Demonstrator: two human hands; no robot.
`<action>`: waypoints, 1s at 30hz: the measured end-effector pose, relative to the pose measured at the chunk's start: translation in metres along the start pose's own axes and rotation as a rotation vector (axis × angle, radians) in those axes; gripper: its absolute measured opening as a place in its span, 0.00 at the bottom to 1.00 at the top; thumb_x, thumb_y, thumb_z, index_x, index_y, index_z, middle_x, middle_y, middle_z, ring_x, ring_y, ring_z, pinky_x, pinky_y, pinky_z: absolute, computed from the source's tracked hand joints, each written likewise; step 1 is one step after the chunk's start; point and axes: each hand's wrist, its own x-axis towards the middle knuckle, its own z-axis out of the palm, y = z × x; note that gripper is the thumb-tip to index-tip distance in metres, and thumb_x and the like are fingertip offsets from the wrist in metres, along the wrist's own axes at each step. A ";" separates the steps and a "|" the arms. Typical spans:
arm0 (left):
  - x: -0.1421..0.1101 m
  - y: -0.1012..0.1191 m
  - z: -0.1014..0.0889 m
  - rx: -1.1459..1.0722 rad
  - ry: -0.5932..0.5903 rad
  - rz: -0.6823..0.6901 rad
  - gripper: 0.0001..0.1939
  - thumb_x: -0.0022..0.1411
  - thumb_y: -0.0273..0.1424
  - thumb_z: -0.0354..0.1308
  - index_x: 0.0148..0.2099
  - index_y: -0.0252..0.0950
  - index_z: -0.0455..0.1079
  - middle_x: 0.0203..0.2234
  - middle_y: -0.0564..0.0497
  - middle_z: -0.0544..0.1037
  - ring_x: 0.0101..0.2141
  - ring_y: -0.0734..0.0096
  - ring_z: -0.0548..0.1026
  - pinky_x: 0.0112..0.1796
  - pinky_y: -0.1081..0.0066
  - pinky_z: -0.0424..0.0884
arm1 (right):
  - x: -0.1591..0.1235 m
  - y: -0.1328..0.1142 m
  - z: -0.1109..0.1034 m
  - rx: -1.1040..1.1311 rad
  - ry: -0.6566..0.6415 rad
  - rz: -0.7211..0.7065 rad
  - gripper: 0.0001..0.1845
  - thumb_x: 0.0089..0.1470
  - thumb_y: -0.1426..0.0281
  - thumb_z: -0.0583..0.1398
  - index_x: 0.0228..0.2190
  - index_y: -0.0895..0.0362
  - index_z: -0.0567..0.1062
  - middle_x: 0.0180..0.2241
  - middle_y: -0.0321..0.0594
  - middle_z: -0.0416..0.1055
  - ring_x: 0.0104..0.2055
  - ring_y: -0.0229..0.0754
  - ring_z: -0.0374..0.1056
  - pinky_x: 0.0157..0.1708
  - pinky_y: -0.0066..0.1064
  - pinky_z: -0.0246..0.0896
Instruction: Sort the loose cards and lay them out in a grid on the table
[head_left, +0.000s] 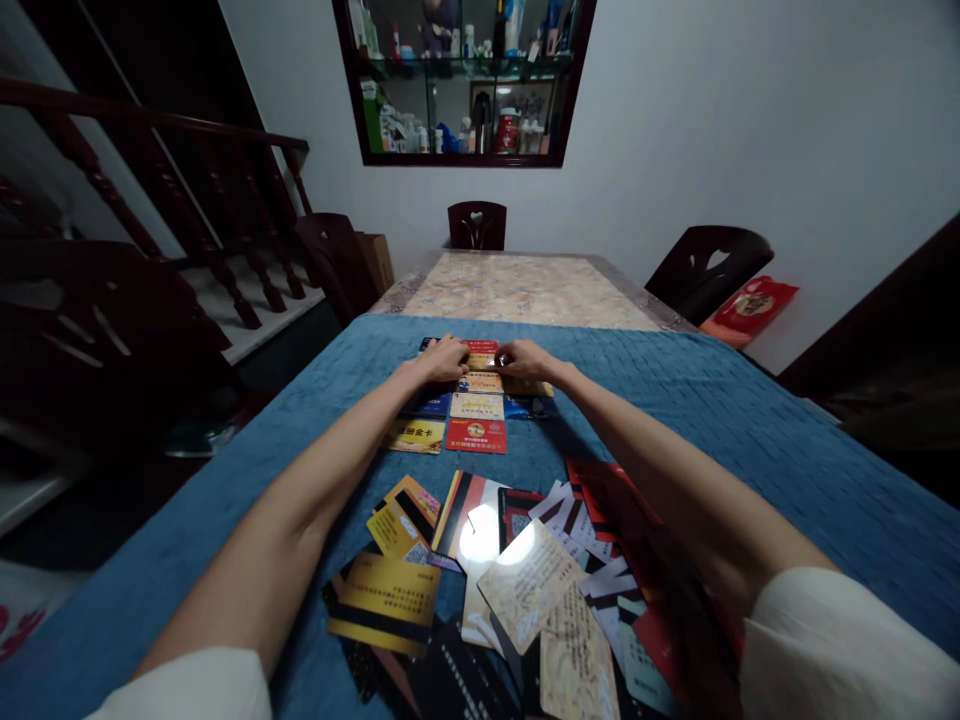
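Head view: the left hand (445,360) and the right hand (527,360) meet over rows of cards, just short of the far edge of the blue cloth (675,400) that covers the near part of the table (525,285). Between them lies a gold card (481,361), flat, with a red card (481,346) beyond it and a pale orange card (481,382) on the near side. The left fingers are bent and close together at its left end; the right fingers curl toward the thumb at its right end. Whether either hand pinches the card or only touches its ends, I cannot tell. Coming in from both sides probably lets the hands square it without hiding its face.

Nearer, a cream card (477,406) sits between two blue ones, with a yellow card (416,436) and a bright red card (476,437) in the row below. They lie close, print upward, likely so that each can be read.

Toward the near side of the table, between the forearms and partly under the right one, spreads a loose heap, including a striped gold card (382,590) and a marbled card (529,585). Its overlaps hide many faces.
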 end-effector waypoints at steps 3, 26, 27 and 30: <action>0.002 -0.002 0.002 0.001 0.007 0.003 0.16 0.62 0.33 0.52 0.49 0.36 0.75 0.50 0.40 0.75 0.53 0.49 0.68 0.51 0.55 0.66 | -0.001 0.000 0.000 0.005 0.002 -0.008 0.15 0.56 0.66 0.61 0.43 0.58 0.81 0.39 0.42 0.80 0.37 0.40 0.73 0.32 0.23 0.58; -0.028 0.006 -0.003 -0.044 0.115 0.009 0.17 0.61 0.31 0.51 0.50 0.37 0.75 0.50 0.40 0.74 0.55 0.47 0.64 0.52 0.48 0.63 | -0.026 0.000 -0.008 -0.039 0.059 0.015 0.24 0.53 0.70 0.60 0.53 0.52 0.76 0.47 0.41 0.78 0.48 0.48 0.71 0.40 0.28 0.61; -0.032 0.006 -0.003 -0.050 0.125 0.015 0.17 0.61 0.31 0.52 0.50 0.37 0.75 0.50 0.40 0.74 0.56 0.47 0.64 0.52 0.48 0.63 | -0.031 -0.001 -0.009 -0.045 0.069 0.010 0.24 0.53 0.70 0.60 0.52 0.52 0.76 0.48 0.41 0.78 0.49 0.49 0.70 0.41 0.29 0.61; -0.045 0.007 -0.002 -0.052 0.164 0.016 0.19 0.62 0.31 0.51 0.53 0.38 0.73 0.50 0.40 0.74 0.56 0.47 0.63 0.52 0.47 0.62 | -0.045 -0.005 -0.012 -0.061 0.102 -0.008 0.23 0.54 0.70 0.59 0.52 0.51 0.76 0.49 0.41 0.77 0.51 0.51 0.67 0.43 0.32 0.60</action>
